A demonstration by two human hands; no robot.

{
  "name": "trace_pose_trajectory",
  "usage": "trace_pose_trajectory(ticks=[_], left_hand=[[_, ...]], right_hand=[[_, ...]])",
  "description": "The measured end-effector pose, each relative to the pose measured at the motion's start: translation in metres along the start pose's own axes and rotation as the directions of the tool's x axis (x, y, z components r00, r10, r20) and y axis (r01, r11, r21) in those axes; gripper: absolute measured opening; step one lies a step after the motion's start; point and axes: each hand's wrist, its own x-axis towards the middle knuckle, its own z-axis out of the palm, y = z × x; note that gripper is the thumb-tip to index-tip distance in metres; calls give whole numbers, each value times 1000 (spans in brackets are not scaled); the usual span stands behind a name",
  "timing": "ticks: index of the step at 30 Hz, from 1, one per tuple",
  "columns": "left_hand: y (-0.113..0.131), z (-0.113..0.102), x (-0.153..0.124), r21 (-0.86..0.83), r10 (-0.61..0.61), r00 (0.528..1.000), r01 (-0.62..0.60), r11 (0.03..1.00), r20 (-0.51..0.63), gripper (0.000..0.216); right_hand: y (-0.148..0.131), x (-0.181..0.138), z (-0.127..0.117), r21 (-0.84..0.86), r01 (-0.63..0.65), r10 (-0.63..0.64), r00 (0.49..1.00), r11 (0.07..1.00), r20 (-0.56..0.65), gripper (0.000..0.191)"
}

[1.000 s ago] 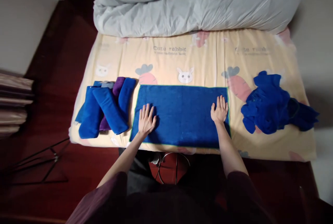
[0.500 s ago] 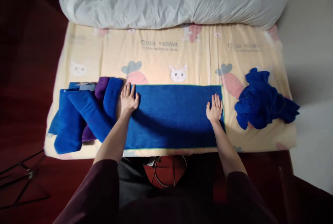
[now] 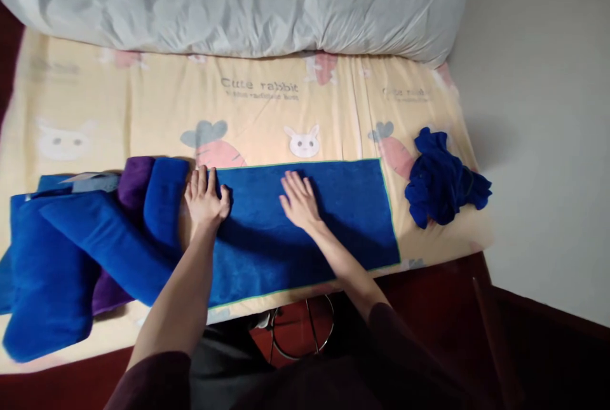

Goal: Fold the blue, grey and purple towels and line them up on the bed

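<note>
A blue towel with a thin green edge lies spread flat on the bed. My left hand rests open at the towel's left end, fingers pointing away from me and thumb out to the right. Near the middle of the towel, my right hand lies open with its palm down and fingers spread. Just left of my left hand is a pile of folded or rolled cloths, among them a blue cloth and a purple cloth. Part of the towel's left edge is hidden by my left hand and forearm.
A crumpled blue cloth lies right of the towel. The bed has a yellow sheet with rabbits and carrots. A grey quilt is bunched across the back. A pale wall stands at the right, and a round metal stool frame is below.
My right hand has moved left from the towel's right end to its middle. My left hand stays at the left end. The view has turned and shifted, so the bed appears tilted.
</note>
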Motion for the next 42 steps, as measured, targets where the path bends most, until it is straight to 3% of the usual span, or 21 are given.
trace_pose_trajectory(ticks=[2,4,6,8,11,13,15,21,23,29,32,37,40,42], left_hand=[[2,-1,0,1,-4,1000,4,1000,-3,70],[3,-2,-1,7,-2,1000,2,1000,-11,70],[4,-4,-1,13,3,1000,-2,1000,-14,69],[4,-4,-1,14,4,1000,-4,1000,-7,69],[4,-4,-2,12,4,1000,-4,1000,-2,68],[3,-2,-2,-2,13,1000,-13,1000,-17,67],[2,-1,-2,-28,27,999,-27,999,-29,66],[1,-2,-1,-29,22,1000,-22,999,-8,67],[1,-2,0,-36,6,1000,-6,999,16,67],[2,-2,2,-9,-18,999,19,1000,38,67],[3,-3,2,-12,-27,999,27,1000,45,69],[-1,-1,2,4,-7,999,7,1000,39,68],[-6,3,1,-5,-4,999,4,1000,35,68],[-8,5,1,-32,1,999,0,999,32,68]], right_hand=[[-20,11,11,10,43,-43,997,999,67,53],[-7,11,4,-20,32,-29,994,999,110,53],[34,3,-20,-84,-24,34,992,996,120,55],[88,-10,-52,-163,-178,191,979,970,72,55],[164,-25,-95,-230,-401,407,913,887,-26,59],[195,-31,-112,-247,-447,450,892,860,-48,61],[209,-34,-116,-265,-436,443,896,860,-37,62],[197,-36,-98,-291,-391,367,920,873,-134,64],[197,-38,-95,-284,-354,336,935,891,-113,65],[219,-28,-104,-279,-369,364,929,887,-73,66],[209,-32,-111,-286,-362,351,932,887,-92,66],[173,-105,-107,-281,-315,277,946,906,-167,68],[172,-154,-96,-288,-396,354,916,872,-187,66],[177,-169,-90,-289,-441,394,895,850,-208,66]])
